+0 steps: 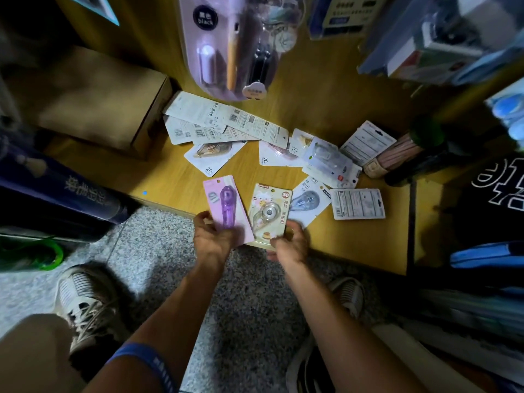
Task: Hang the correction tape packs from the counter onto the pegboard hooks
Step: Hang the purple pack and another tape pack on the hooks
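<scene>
Your left hand point(214, 236) clamps purple pack point(226, 208) | right hand point(289, 242) clamps cream pack point(269, 212) | hang-holes point away from you, toward the counter point(175, 180)

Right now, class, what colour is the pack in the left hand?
Pink card with a purple dispenser, seen in the head view.

Both forearms bare, no sleeves. Blue band with white lettering point(147, 361) on left upper arm. Tan trouser leg point(31, 355) near left. Off-white laced mesh sneakers point(85, 302), grey striped toes.
</scene>
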`<action>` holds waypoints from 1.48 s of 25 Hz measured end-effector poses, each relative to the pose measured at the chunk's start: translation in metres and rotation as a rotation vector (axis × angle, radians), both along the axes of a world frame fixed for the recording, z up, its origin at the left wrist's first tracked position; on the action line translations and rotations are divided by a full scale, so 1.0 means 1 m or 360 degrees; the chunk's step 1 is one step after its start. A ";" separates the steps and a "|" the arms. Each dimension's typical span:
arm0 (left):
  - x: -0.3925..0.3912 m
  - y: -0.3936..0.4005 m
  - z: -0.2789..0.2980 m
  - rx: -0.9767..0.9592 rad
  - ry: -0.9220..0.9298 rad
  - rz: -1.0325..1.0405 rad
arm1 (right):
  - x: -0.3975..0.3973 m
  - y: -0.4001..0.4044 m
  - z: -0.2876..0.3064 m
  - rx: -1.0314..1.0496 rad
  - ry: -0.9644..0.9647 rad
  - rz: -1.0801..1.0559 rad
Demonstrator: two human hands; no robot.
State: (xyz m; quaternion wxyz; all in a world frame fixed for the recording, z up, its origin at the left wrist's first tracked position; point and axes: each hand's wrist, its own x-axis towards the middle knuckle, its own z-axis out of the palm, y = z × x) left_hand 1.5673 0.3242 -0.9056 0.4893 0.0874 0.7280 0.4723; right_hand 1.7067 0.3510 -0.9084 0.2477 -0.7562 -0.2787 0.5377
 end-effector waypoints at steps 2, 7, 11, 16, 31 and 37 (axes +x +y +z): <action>0.002 0.005 0.000 0.0050 -0.0277 0.0216 | -0.001 -0.007 0.004 0.0006 0.0159 -0.0094; 0.008 -0.005 -0.009 -0.0148 -0.0216 -0.0098 | -0.012 -0.019 0.009 -0.0079 0.0383 -0.0035; 0.006 -0.011 -0.009 -0.0150 -0.0496 0.0096 | 0.004 -0.010 0.011 0.0423 -0.1047 0.0400; -0.003 -0.021 -0.016 -0.0181 -0.0638 0.0028 | 0.033 -0.006 -0.001 0.0236 -0.1482 0.1341; -0.002 -0.034 -0.017 0.0011 -0.0629 0.0027 | 0.019 -0.021 0.019 -0.0253 0.0268 -0.0808; -0.017 -0.051 0.053 0.0204 -0.0587 0.0004 | 0.026 -0.042 0.087 0.0040 0.0525 -0.0852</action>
